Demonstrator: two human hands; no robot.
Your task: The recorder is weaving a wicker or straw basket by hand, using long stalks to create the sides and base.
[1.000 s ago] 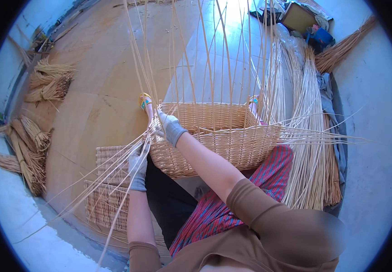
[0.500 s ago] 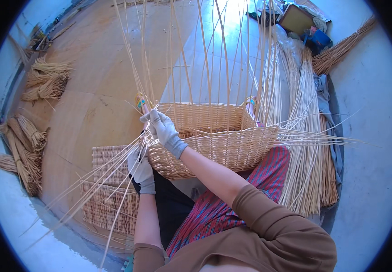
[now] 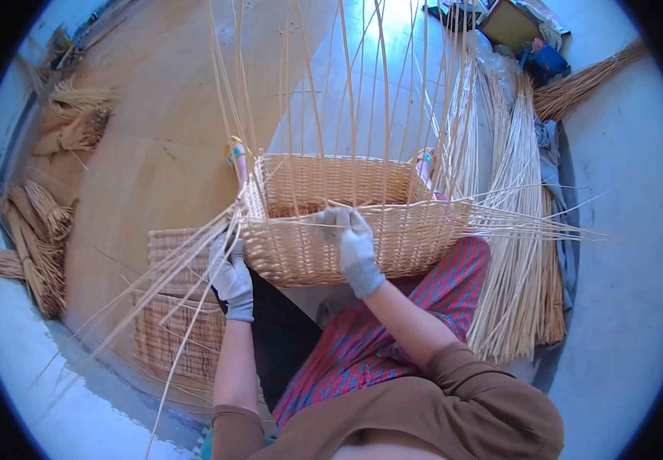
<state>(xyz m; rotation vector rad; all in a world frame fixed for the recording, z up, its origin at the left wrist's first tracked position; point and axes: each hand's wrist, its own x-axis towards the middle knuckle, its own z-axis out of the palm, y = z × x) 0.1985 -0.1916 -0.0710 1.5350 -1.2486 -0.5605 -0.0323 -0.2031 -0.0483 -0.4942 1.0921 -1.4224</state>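
A rectangular wicker basket (image 3: 293, 257) rests against my lap, its long tan stakes (image 3: 350, 100) standing up from the rim. My left hand (image 3: 231, 280), in a pale glove, is closed at the basket's near left corner around wicker strands (image 3: 193, 241) that fan out to the lower left. At the middle of the near rim, my gloved right hand (image 3: 357, 251) pinches a thin strand running along the rim from the left. Its fingertips partly hide the strand. More loose strands (image 3: 527, 222) stick out from the basket's right end.
Woven mats (image 3: 170, 333) lie on the floor at my left. Bundles of wicker (image 3: 36, 245) are by the left wall. Long pale strands (image 3: 511, 291) lie at my right, with a brown bundle (image 3: 588, 80) against the wall and a blue container (image 3: 546, 61) beyond.
My right hand has moved from the basket's left corner rightward to the middle of the near rim. My left hand stays by the left corner, holding the strands.
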